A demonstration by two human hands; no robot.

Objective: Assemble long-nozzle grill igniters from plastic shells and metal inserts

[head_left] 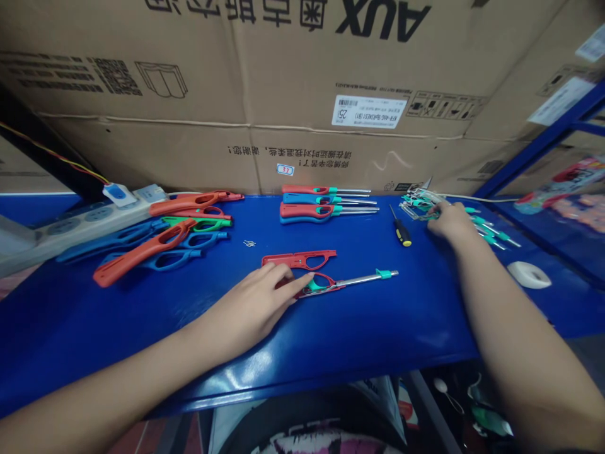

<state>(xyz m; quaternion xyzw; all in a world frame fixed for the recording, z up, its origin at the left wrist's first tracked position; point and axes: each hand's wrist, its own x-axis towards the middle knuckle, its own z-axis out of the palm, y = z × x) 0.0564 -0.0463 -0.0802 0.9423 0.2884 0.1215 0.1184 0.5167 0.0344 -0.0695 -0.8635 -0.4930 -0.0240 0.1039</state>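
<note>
My left hand (265,293) rests on the blue tabletop, fingers curled over the handle of a red long-necked lighter (326,284). A green trigger and a silver metal tube with a green tip show on this lighter. Just behind it lies a loose red handle half (302,259), close to my fingertips. Over at the right, my right hand (451,221) reaches into a pile of green and clear lighter inner parts (418,203). Its fingers are bent down among them, and what they pinch is hidden. More metal tubes with green ends (491,232) lie beside that hand.
Several finished-looking lighters (326,211) lie at the back. Orange, blue and green handle shells (142,249) are heaped by a power strip (94,217). Small screws (249,243), a screwdriver (401,230) and a white oval object (528,275) lie around. Cardboard (302,94) stands behind.
</note>
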